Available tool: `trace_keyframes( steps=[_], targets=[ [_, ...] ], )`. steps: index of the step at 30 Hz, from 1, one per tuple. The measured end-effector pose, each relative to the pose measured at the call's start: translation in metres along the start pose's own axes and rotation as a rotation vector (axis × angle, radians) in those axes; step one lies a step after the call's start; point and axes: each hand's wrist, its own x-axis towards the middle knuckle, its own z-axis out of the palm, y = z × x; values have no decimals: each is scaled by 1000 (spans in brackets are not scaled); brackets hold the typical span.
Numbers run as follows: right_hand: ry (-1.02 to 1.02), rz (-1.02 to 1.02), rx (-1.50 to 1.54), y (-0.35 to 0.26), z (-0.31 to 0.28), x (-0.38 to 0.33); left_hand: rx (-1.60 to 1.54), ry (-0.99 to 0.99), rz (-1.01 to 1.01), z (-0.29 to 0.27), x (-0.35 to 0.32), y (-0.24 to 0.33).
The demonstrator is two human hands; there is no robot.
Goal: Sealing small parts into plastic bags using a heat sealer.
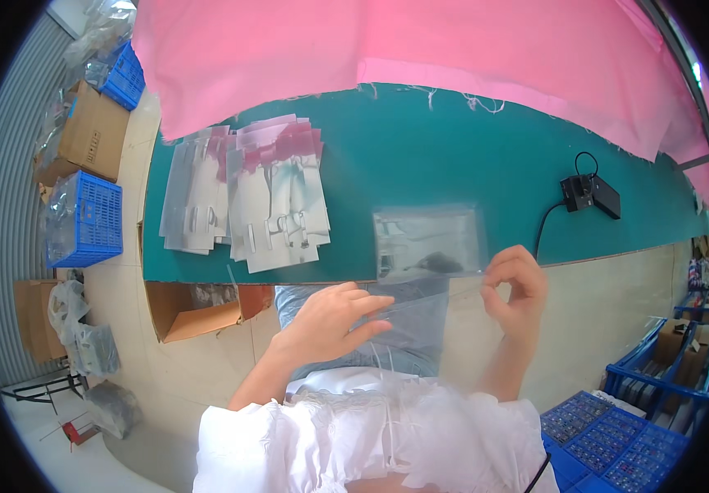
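Observation:
Along the table's front edge lies a flat silver, mirror-like sheet [428,242] that seems to be in a clear sleeve. In front of it, over my lap, a thin see-through plastic film [420,316] hangs, its outline faint. My right hand [519,287] is at the right end of this film, thumb and forefinger curled into a pinch on its edge. My left hand [334,324] is at the film's left side, fingers stretched and thumb apart; whether it touches the film is hard to make out. To the left lie two overlapping piles of silver sheets [280,205], [198,197].
Pink cloth [486,49] covers the far part of the green table [354,164]. A black device with a cable [588,195] lies at the right. Blue crates [95,218] and cardboard boxes [91,135] stand at left; an open carton [202,316] sits below the table. Blue trays [609,440] are at lower right.

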Motion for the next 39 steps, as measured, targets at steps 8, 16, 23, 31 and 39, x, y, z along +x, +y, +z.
trace_keyframes(
  steps=[8, 16, 23, 31, 39],
  targets=[
    [-10, 17, 10, -2, 0, -1, 0, -14, -49, -4, 1, 8],
    [-35, 24, -42, -6, -1, -2, -38, 0, 42, 0, -3, 0],
    [-7, -54, -23, -1, -2, -2, -42, 13, 33, -3, -4, -3],
    [0, 46, 34, 2, -6, -8, -96, 95, -15, -9, -6, -7],
    [-25, 172, 136, 1, -3, -13, -396, 272, -135, -16, -10, -2]
  ],
)
